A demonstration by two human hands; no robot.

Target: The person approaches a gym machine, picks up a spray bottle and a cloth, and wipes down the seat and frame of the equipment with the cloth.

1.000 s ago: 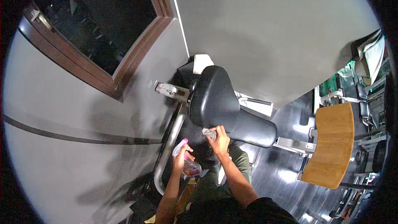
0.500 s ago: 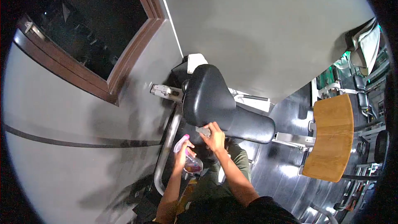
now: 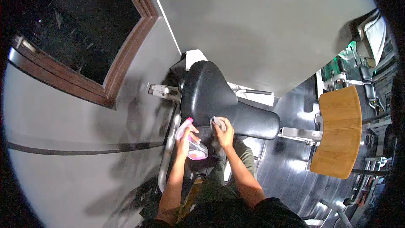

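My left hand [image 3: 184, 142] is wrapped round a clear spray bottle [image 3: 197, 150] with a pink-and-white spray head. The bottle is tilted, its base toward the right, and some pinkish colour shows low in it. In my right hand [image 3: 225, 134] is a small crumpled grey cloth [image 3: 217, 123], pinched between the fingers. That hand is at the near edge of the black padded backrest [image 3: 206, 88], close to where it meets the black seat pad [image 3: 258, 120]. Whether the cloth touches the padding I cannot tell.
A white towel [image 3: 194, 57] hangs behind the backrest. Grey metal tubing [image 3: 163, 173] of the machine runs at the left, near the wall. To the right are a curved wooden board [image 3: 339, 133] and more gym equipment [image 3: 367, 88]. A brown-framed window [image 3: 126, 55] is upper left.
My right hand has moved up and to the right with the cloth, along the padding's edge. My left hand has lifted the spray bottle slightly, and the bottle leans further over.
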